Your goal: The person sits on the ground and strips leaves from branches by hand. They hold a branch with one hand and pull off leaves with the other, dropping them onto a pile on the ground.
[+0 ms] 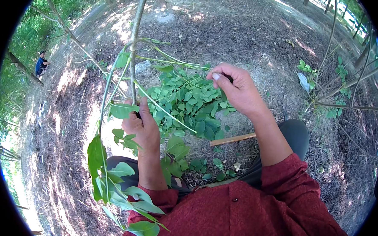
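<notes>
My left hand (139, 128) is closed around an upright greyish branch (139, 23) left of centre, with several bare green stems (168, 108) branching off it. A long leafy shoot (96, 156) hangs down its left side past my forearm. My right hand (237, 88) is raised to the right, fingers curled together at the tips of thin stems reaching from the branch; what lies inside them is too hidden to make out. Below and between both hands a heap of green leaves (186, 96) lies on the dirt.
A pale wooden strip (233, 138) lies in front of my bent legs (292, 138). A whitish scrap (303, 80) and slender saplings (344, 87) are on the right. Another person (41, 65) in dark blue is at the far left among trees. Dry litter (59, 154) covers the ground.
</notes>
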Tool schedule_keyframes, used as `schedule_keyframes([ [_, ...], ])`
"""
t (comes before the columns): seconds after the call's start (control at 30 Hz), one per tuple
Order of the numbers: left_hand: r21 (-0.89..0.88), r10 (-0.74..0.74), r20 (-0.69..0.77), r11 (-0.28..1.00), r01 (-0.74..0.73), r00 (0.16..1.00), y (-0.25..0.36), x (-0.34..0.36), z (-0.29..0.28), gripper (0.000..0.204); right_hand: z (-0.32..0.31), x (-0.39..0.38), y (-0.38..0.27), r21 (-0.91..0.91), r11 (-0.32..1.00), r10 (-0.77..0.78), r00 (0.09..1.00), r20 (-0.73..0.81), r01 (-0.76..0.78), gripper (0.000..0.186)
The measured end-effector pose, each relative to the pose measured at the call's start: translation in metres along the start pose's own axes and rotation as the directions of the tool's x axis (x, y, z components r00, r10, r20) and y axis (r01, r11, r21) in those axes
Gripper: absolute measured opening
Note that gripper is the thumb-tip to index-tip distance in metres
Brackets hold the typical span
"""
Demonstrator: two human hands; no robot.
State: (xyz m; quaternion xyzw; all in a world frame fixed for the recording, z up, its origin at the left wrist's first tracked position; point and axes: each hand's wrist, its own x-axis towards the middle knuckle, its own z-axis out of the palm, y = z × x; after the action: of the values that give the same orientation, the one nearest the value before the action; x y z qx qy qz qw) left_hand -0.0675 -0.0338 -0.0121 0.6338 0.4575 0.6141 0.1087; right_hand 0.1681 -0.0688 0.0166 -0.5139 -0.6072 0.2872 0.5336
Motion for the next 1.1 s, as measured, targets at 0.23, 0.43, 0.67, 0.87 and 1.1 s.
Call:
schedule_keyframes([
  [0.23,0.000,0.039,0.053,0.999,-0.039,0.998,-0.003,-0.010,0.013,0.010,0.007,0.003,0.009,-0.132,0.991,-0.035,0.931,-0.362,-0.014,0.012],
  [0.43,-0.011,-0.119,0.160,0.992,0.122,0.980,-0.003,-0.023,0.023,0.019,0.008,0.011,0.043,0.053,0.977,0.209,0.899,-0.386,-0.204,0.017],
  [0.67,0.039,-0.153,0.181,0.988,0.149,0.971,-0.012,-0.038,0.037,0.023,0.020,0.014,0.078,0.164,0.907,0.420,0.842,-0.339,-0.387,0.017],
  [0.87,-0.022,-0.238,0.257,0.967,0.252,0.937,-0.031,-0.059,0.055,0.017,0.027,0.010,0.103,0.136,0.870,0.490,0.795,-0.359,-0.475,0.018],
  [1.1,0.166,-0.134,0.303,0.982,0.086,0.944,-0.058,-0.079,0.067,0.009,0.037,0.004,0.147,-0.401,0.842,0.161,0.877,-0.452,-0.361,0.021],
])
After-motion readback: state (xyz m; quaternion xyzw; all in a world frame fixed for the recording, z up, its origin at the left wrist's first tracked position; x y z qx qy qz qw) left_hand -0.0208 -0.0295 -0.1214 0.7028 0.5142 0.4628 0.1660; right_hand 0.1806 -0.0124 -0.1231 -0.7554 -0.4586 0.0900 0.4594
